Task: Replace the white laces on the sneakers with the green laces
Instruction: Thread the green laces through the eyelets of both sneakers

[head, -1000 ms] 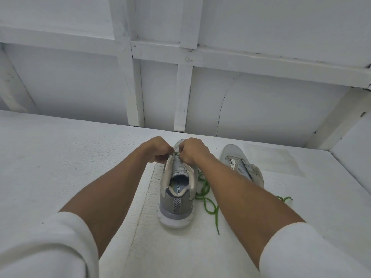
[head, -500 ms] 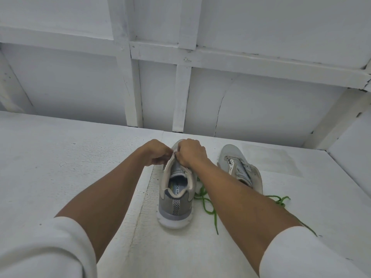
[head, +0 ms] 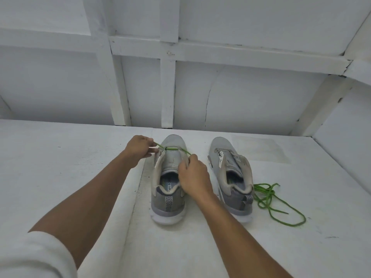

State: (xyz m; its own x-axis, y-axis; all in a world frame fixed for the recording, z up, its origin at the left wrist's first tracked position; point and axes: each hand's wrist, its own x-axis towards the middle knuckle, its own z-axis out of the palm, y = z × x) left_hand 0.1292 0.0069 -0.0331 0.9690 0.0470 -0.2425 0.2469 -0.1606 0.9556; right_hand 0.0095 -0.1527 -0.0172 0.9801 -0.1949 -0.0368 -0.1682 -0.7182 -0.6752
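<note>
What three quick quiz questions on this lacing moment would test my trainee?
1. True or false: the green lace crosses the left shoe near the toe.
2. Which hand rests at that shoe's opening? A left hand B right hand
3. Fill in: the loose lace lies to the ___ of the right shoe.

Key: 1 true; 2 B; 3 right.

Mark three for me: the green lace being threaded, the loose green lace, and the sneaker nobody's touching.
threaded green lace (head: 172, 148), head view, span across the toe-end eyelets.
loose green lace (head: 268, 194), head view, tangled middle.
untouched sneaker (head: 220, 146), head view, grey toe.
</note>
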